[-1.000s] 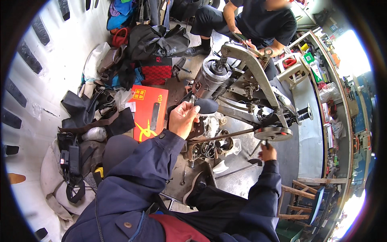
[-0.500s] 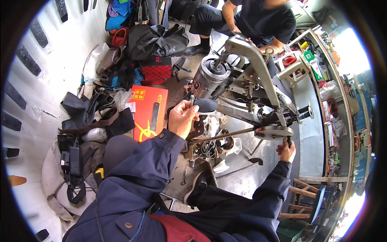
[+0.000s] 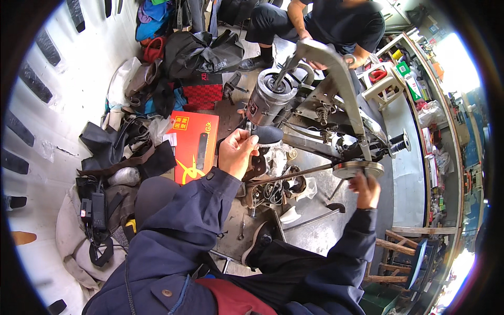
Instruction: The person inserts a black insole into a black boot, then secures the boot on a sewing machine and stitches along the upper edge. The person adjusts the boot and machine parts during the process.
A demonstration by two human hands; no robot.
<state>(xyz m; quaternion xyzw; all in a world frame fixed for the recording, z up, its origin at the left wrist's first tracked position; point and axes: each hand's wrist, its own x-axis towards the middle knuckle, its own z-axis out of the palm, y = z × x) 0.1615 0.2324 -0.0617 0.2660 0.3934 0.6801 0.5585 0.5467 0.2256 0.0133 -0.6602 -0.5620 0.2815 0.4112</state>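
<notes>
A hand-cranked shoe-repair sewing machine stands before me, with a curved metal arm and a thick round metal head. My left hand pinches the edge of a dark shoe-like piece with a pale rim, just below the head. Its far side is hidden behind the hand and machine. On the right, my right hand is closed around the crank handle at the near rim of the flat metal handwheel; fingers mostly cover the handle.
Across the machine sits a person in a black shirt, hands near the arm. To the left lie an orange-red box, a black bag and leather scraps. A wooden stool and shelves are at the right.
My right hand has swung left and slightly up with the crank handle, along the wheel's near side. The left hand and the dark piece have barely moved.
</notes>
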